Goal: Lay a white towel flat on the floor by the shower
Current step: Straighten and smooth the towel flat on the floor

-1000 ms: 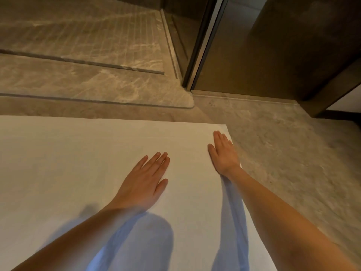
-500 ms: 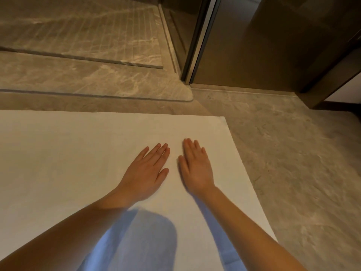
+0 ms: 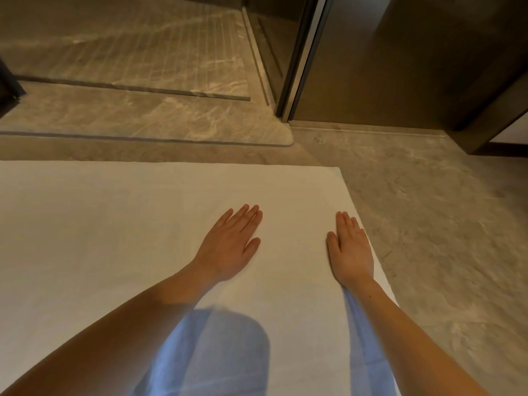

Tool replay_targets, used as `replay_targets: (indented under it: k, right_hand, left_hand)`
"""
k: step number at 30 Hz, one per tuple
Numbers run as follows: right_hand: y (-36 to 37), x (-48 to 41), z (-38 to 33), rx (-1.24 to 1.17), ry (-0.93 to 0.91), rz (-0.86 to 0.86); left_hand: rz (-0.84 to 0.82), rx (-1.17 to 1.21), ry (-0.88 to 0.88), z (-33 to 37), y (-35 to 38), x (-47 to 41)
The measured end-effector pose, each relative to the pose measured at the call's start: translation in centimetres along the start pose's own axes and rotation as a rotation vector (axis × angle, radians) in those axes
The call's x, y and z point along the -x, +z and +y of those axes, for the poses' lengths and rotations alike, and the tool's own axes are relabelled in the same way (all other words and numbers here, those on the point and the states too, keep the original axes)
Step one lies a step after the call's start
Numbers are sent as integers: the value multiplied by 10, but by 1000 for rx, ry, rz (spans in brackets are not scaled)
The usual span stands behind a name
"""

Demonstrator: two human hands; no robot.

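Towel spread on floor, just in front of shower step. Visible part smooth, no folds seen; left end out of frame. Task judged nearly done, only final smoothing left.
Left hand: flat on towel, fingers straight, grip fully open, holding nothing.
Right hand: flat by towel's right edge, same open grip, pressing only.

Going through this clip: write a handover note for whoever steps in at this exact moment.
Left hand: open, palm flat on the white towel.
Right hand: open, palm flat at the towel's right edge.
Towel: spread on the floor before the shower step, no folds visible.
Done: laying out. Left: probably only lifting both hands off.
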State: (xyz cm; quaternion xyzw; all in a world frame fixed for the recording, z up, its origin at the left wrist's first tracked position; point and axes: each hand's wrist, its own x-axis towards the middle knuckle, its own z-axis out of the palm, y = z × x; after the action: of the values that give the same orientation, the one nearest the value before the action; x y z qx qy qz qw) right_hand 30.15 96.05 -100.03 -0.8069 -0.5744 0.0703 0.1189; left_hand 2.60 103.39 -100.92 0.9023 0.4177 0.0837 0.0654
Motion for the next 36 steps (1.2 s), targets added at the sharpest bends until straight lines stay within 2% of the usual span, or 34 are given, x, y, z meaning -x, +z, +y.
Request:
replay_targets:
  k: [5,9,12,15,18,22,26,31,36]
  right_hand:
    - [-9,1,-4,46,25,-51]
    - [-16,8,-32,21,44,15]
    - [-9,45,-92,-87,-153,35]
    - [6,95,-150,-102,-385,-24]
    - [23,120,-181,-119,-433,-84]
    - [37,128,-182,-92,-411,-158]
    - [44,128,-174,-6,-427,-161]
    - [45,128,-173,27,-431,-156]
    - [44,127,-173,7,-437,-155]
  left_hand:
    - [45,116,-123,10,-15,31]
    - [-17,49,-140,9,-27,95]
    - [-67,45,-138,16,-36,133]
    - [-136,-8,-137,28,-38,151]
    - [-119,-60,-176,37,-34,152]
    - [-195,-75,-144,37,-23,149]
    - [-121,-23,-156,28,-23,162]
    - [-59,46,-256,-1,-27,188]
    - [-29,8,-370,-47,-47,219]
